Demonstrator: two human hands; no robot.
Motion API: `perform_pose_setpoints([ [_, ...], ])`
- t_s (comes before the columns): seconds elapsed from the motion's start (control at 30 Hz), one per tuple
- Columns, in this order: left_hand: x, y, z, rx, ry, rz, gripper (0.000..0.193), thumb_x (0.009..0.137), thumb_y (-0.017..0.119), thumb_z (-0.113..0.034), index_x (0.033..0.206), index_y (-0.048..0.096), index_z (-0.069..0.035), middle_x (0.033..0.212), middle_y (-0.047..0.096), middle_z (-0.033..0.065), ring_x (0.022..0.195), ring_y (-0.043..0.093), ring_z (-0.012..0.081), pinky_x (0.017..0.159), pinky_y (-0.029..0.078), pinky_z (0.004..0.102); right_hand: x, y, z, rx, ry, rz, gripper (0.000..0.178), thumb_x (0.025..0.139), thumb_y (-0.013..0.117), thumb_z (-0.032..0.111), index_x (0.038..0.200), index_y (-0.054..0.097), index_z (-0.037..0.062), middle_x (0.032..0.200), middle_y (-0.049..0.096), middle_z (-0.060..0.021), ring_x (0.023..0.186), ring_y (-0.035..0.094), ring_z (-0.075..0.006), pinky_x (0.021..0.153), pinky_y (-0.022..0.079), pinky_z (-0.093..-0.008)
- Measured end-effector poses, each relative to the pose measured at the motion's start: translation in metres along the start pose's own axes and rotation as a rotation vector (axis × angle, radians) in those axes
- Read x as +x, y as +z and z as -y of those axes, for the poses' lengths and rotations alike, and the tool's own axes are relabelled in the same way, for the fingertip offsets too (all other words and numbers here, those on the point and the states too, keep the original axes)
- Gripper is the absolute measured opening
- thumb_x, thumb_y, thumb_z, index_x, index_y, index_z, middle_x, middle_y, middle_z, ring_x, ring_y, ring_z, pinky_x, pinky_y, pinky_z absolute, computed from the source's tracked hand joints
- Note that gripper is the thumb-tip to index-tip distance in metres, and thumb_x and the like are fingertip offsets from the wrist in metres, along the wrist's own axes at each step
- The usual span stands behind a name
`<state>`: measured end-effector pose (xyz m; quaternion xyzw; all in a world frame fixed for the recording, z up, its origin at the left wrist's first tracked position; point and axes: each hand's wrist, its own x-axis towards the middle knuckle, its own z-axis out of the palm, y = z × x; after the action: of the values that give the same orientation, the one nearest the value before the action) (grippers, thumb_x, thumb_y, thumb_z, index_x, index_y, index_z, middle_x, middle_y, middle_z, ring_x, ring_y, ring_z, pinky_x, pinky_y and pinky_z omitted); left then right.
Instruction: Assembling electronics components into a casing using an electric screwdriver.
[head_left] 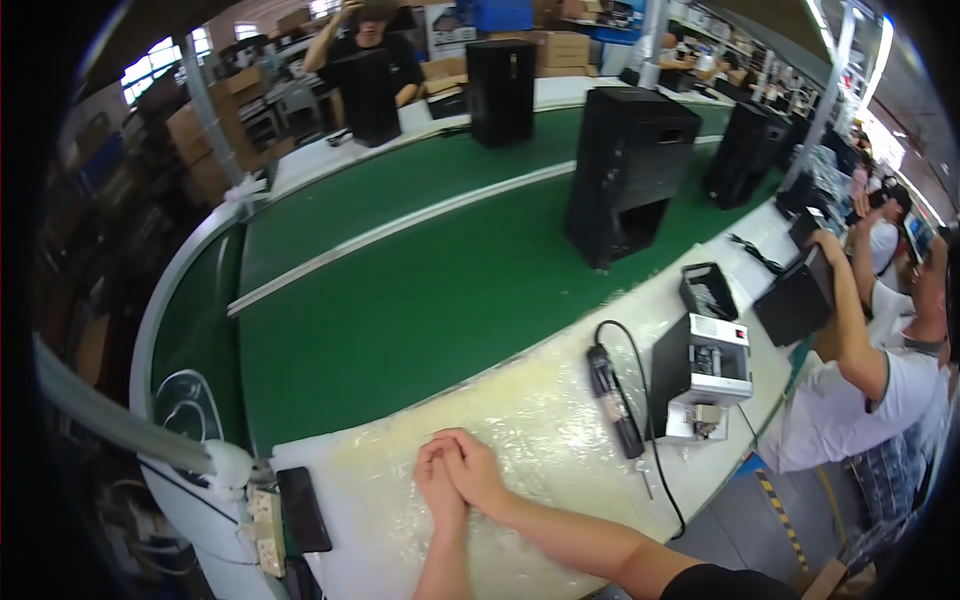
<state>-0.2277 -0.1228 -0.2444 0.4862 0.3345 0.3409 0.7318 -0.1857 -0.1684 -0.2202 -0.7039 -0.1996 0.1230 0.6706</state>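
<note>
My left hand (436, 482) and my right hand (473, 469) rest clasped together on the plastic-covered worktop (375, 465). Their fingers are folded against each other, and no object shows in them. To their right lies a black electric screwdriver (613, 400) with a cable, its thin bit pointing toward me. Beside it stands a white and black screw feeder (718, 360). Left of my hands a dark smartphone (303, 509) lies near the worktop's left edge.
Beyond the worktop runs a green conveyor belt (380, 330) carrying black speaker cabinets (635, 160). A black bin of screws (708, 291) sits behind the feeder. At right a co-worker (835, 400) handles a black panel (797, 298). Another person (400, 65) sits across the belt.
</note>
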Motion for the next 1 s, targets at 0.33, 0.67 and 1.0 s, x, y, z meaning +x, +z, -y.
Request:
perform_pose_setpoints([
  [0.33, -0.002, 0.003, -0.008, -0.039, -0.045, 0.023, 0.016, 0.092, 0.046, -0.002, 0.09, 0.062, 0.0, 0.084, 0.062, 0.0045, 0.078, 0.055, 0.0104, 0.071, 0.047, 0.0239, 0.0, 0.0, 0.004, -0.012, 0.002, -0.029, 0.018, 0.092, 0.051, 0.014, 0.101, 0.063, 0.0042, 0.088, 0.067, -0.0171, 0.079, 0.067, -0.0304, 0.07, 0.052, -0.0346],
  [0.67, -0.003, 0.004, -0.012, -0.045, -0.065, 0.025, 0.016, 0.092, 0.046, -0.003, 0.092, 0.062, 0.001, 0.085, 0.062, 0.0051, 0.078, 0.055, 0.0104, 0.071, 0.046, 0.0236, -0.001, 0.0, 0.006, -0.019, 0.014, -0.029, 0.018, 0.093, 0.05, 0.013, 0.101, 0.063, 0.0022, 0.085, 0.067, -0.0146, 0.077, 0.065, -0.0216, 0.07, 0.051, -0.0305],
  [1.0, 0.0, -0.001, -0.003, -0.008, -0.02, 0.031, 0.015, 0.092, 0.048, -0.003, 0.092, 0.062, 0.001, 0.084, 0.062, 0.004, 0.077, 0.055, 0.0102, 0.07, 0.047, 0.0237, 0.0, 0.0, 0.004, -0.013, 0.006, -0.024, 0.018, 0.091, 0.051, 0.014, 0.102, 0.063, 0.0049, 0.088, 0.067, -0.0186, 0.079, 0.067, -0.031, 0.069, 0.052, -0.0352],
])
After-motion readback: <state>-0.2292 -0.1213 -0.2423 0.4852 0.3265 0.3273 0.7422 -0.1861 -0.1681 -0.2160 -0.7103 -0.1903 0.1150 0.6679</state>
